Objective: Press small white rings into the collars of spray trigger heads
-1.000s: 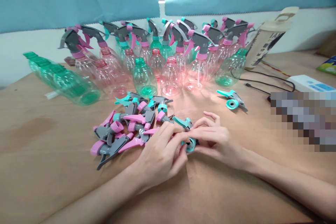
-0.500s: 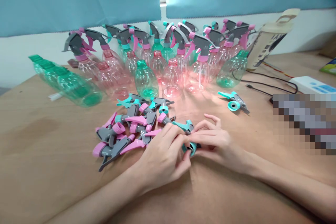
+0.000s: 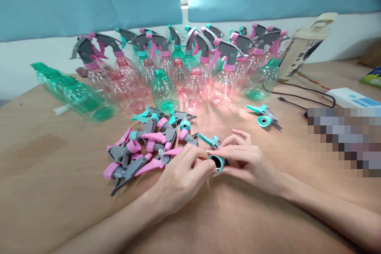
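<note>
My right hand (image 3: 245,160) is closed round a grey and turquoise trigger spray head (image 3: 216,162), its hollow collar facing me and its turquoise trigger pointing left. Beside the collar's left rim, my left hand (image 3: 187,176) is pinched; whatever its fingertips hold is hidden. Left of my hands lies a pile of pink-and-grey and turquoise-and-grey spray heads (image 3: 157,137). Another turquoise spray head (image 3: 264,120) rests alone beyond my right hand.
Behind the pile stand several clear pink bottles (image 3: 195,91) and green bottles (image 3: 165,91), many with spray heads fitted. Green bottles (image 3: 74,93) lean in a row at left. At right are a cream tumbler (image 3: 305,49), black cable (image 3: 309,97) and white box (image 3: 353,97).
My left fingers have drawn slightly left from the collar's mouth, so its dark opening shows more fully. My right hand keeps hold of the spray head.
</note>
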The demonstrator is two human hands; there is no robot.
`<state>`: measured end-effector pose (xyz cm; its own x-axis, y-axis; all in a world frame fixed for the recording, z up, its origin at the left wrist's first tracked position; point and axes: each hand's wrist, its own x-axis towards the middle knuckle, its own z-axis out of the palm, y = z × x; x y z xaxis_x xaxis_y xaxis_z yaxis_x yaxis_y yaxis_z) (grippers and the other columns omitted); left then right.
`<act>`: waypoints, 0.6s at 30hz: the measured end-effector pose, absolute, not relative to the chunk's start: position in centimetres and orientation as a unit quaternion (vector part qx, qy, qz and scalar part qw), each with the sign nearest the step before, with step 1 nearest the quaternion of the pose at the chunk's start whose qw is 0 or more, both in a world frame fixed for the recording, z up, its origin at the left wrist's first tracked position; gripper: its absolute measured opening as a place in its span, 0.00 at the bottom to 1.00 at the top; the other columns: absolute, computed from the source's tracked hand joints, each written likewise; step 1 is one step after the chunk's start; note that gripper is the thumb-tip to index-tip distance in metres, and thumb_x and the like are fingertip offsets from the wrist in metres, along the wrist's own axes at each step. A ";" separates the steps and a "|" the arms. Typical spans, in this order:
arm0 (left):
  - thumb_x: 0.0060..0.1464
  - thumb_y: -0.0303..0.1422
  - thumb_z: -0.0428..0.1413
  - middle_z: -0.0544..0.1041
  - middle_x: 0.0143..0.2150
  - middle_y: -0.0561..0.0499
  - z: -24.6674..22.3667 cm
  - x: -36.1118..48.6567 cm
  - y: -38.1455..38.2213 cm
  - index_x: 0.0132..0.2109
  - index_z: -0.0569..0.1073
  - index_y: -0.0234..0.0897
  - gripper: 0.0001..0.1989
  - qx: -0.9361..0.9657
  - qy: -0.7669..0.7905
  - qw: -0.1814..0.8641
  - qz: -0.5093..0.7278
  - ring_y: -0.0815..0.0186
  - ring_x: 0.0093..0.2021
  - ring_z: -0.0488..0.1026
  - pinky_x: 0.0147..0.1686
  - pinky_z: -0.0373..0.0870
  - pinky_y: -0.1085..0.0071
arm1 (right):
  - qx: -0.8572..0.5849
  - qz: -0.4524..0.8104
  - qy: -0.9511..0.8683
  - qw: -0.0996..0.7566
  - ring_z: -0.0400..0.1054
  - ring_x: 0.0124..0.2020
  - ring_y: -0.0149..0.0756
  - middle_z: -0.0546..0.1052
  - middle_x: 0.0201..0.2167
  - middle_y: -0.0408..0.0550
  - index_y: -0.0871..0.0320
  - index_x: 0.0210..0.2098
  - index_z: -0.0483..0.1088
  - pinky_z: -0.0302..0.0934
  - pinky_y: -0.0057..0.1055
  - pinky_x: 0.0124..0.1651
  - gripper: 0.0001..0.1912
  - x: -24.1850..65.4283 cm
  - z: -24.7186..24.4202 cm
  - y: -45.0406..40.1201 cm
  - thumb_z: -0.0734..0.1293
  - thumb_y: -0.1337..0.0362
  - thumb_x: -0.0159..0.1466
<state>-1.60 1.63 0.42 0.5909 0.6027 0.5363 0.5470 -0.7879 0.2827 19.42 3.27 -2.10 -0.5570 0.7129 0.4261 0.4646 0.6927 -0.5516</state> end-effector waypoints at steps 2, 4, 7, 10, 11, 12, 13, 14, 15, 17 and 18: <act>0.57 0.20 0.51 0.73 0.35 0.49 0.4 -1.6 1.6 0.36 0.71 0.34 0.07 0.887 0.318 0.056 0.332 0.67 0.34 0.69 0.33 0.68 0.73 | -0.340 0.195 -0.860 0.327 0.67 0.42 0.36 0.75 0.34 0.42 0.47 0.52 0.69 0.41 0.50 0.59 0.18 19.4 -2.0 3.2 0.66 0.62 0.62; 0.57 0.21 0.51 0.75 0.36 0.49 0.4 -1.7 1.7 0.38 0.70 0.34 0.06 0.886 0.291 0.070 0.354 0.67 0.37 0.70 0.36 0.70 0.72 | -0.339 0.195 -0.860 0.327 0.67 0.42 0.36 0.75 0.35 0.42 0.47 0.53 0.68 0.42 0.50 0.59 0.19 19.4 -2.0 3.2 0.66 0.62 0.62; 0.58 0.21 0.51 0.76 0.37 0.47 0.3 -1.9 1.8 0.40 0.70 0.32 0.05 0.883 0.261 0.077 0.383 0.66 0.39 0.71 0.39 0.71 0.70 | -0.341 0.191 -0.861 0.326 0.68 0.42 0.36 0.76 0.35 0.42 0.46 0.55 0.66 0.44 0.49 0.58 0.21 19.5 -2.0 3.3 0.66 0.62 0.62; 0.58 0.21 0.52 0.77 0.37 0.46 0.2 -2.0 1.9 0.41 0.70 0.31 0.06 0.880 0.258 0.080 0.391 0.66 0.40 0.72 0.39 0.72 0.70 | -0.340 0.193 -0.858 0.334 0.68 0.42 0.37 0.77 0.35 0.43 0.46 0.56 0.65 0.44 0.50 0.58 0.22 19.5 -2.1 3.3 0.66 0.63 0.62; 0.58 0.21 0.52 0.78 0.37 0.46 0.2 -2.1 1.9 0.41 0.71 0.32 0.06 0.879 0.259 0.082 0.392 0.66 0.39 0.72 0.39 0.73 0.70 | -0.339 0.197 -0.857 0.336 0.68 0.42 0.37 0.77 0.36 0.43 0.47 0.55 0.65 0.44 0.50 0.58 0.21 19.4 -2.1 3.3 0.66 0.64 0.62; 0.58 0.21 0.53 0.78 0.37 0.46 0.2 -2.1 1.9 0.42 0.71 0.32 0.06 0.878 0.261 0.081 0.393 0.66 0.39 0.72 0.39 0.73 0.69 | -0.338 0.201 -0.856 0.336 0.68 0.42 0.38 0.77 0.36 0.44 0.47 0.55 0.66 0.43 0.51 0.58 0.21 19.4 -2.1 3.3 0.66 0.64 0.62; 0.57 0.20 0.53 0.78 0.36 0.47 0.2 -2.1 1.9 0.42 0.71 0.32 0.07 0.876 0.264 0.080 0.396 0.66 0.39 0.72 0.39 0.73 0.69 | -0.338 0.204 -0.855 0.337 0.68 0.42 0.38 0.77 0.36 0.44 0.47 0.55 0.66 0.43 0.51 0.59 0.21 19.4 -2.1 3.3 0.66 0.64 0.62; 0.57 0.20 0.53 0.78 0.36 0.47 0.2 -2.1 1.9 0.42 0.72 0.32 0.07 0.875 0.266 0.078 0.397 0.65 0.39 0.73 0.39 0.74 0.69 | -0.338 0.205 -0.854 0.338 0.68 0.42 0.38 0.77 0.35 0.44 0.47 0.54 0.66 0.43 0.51 0.58 0.21 19.4 -2.1 3.3 0.66 0.63 0.62; 0.57 0.20 0.53 0.78 0.36 0.47 0.2 -2.1 2.0 0.43 0.72 0.32 0.08 0.874 0.268 0.076 0.399 0.65 0.39 0.73 0.39 0.74 0.69 | -0.338 0.205 -0.854 0.338 0.68 0.42 0.38 0.77 0.34 0.44 0.47 0.54 0.67 0.44 0.51 0.58 0.21 19.4 -2.1 3.3 0.67 0.63 0.62; 0.56 0.20 0.54 0.79 0.37 0.47 0.2 -2.2 2.0 0.43 0.72 0.32 0.09 0.873 0.269 0.074 0.401 0.65 0.40 0.73 0.39 0.75 0.68 | -0.339 0.200 -0.853 0.342 0.68 0.41 0.38 0.76 0.33 0.44 0.48 0.54 0.67 0.45 0.50 0.57 0.21 19.4 -2.1 3.3 0.67 0.63 0.61; 0.56 0.20 0.54 0.79 0.37 0.46 0.3 -2.2 2.1 0.44 0.72 0.32 0.09 0.873 0.268 0.073 0.401 0.65 0.41 0.73 0.39 0.75 0.69 | -0.338 0.198 -0.853 0.345 0.68 0.40 0.37 0.76 0.32 0.43 0.48 0.54 0.67 0.46 0.50 0.57 0.21 19.4 -2.1 3.4 0.67 0.63 0.61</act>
<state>-2.19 2.06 0.31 0.5348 0.5257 0.6616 0.4084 -0.8462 0.3424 19.40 3.35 -2.15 -0.5335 0.7136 0.4540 0.4402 0.6926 -0.5715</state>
